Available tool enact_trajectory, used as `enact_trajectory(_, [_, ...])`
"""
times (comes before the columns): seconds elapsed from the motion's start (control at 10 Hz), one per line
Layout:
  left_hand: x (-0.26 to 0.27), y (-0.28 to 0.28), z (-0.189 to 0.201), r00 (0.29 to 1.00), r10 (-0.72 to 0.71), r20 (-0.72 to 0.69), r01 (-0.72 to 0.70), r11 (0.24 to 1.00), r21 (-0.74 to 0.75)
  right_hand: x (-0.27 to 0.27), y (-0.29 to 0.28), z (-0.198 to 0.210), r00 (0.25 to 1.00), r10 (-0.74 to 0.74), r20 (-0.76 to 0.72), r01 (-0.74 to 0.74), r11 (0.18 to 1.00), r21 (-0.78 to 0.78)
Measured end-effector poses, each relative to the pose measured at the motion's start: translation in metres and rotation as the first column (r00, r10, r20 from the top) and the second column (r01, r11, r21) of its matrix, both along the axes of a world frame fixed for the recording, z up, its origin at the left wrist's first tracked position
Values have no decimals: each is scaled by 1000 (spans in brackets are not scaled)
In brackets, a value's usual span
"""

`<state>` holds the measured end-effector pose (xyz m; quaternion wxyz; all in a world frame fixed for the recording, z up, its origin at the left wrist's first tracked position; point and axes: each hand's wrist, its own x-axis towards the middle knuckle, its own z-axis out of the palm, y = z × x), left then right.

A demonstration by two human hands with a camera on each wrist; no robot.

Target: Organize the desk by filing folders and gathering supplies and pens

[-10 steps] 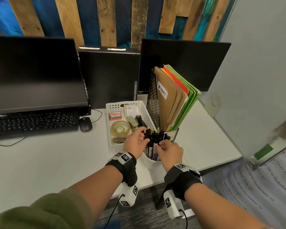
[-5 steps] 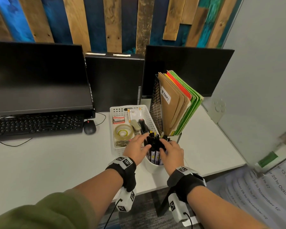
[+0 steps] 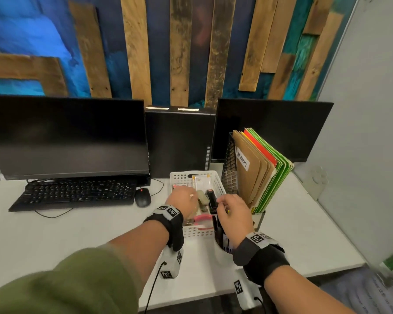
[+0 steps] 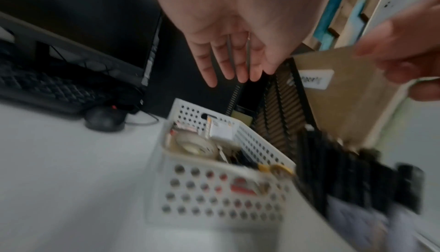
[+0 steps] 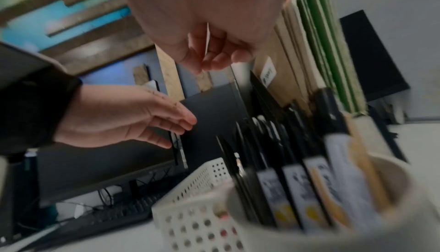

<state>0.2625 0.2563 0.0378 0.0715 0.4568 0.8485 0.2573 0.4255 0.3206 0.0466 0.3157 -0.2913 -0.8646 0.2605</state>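
A white perforated basket [image 3: 197, 232] holds tape, a stapler [image 3: 211, 198] and other small supplies. Right of it a white cup [image 5: 414, 209] is packed with black markers and pens [image 5: 292, 177]. Behind the cup, brown, red and green folders [image 3: 256, 173] stand in a black mesh file holder [image 3: 229, 173]. My left hand [image 3: 188, 196] hovers over the basket with straight fingers [image 4: 238, 68] and holds nothing. My right hand [image 3: 225, 205] hangs above the pen cup, its fingers [image 5: 214, 58] loosely curled and empty.
A monitor [image 3: 64, 137], a keyboard [image 3: 77, 193] and a mouse [image 3: 143, 197] occupy the desk's left side. A black computer case [image 3: 179, 141] and a second monitor [image 3: 275, 125] stand at the back. A grey partition [image 3: 361, 155] borders the right side.
Both hands have lifted off the pens in the cup. The left hand has moved over the basket and its fingers have straightened. The head view has tilted upward.
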Motion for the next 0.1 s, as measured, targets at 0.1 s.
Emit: enact_trajectory(0.1, [-38, -12, 28, 991, 111, -76, -114, 992, -44, -5, -8, 21, 991, 23, -133, -25, 1000, -14])
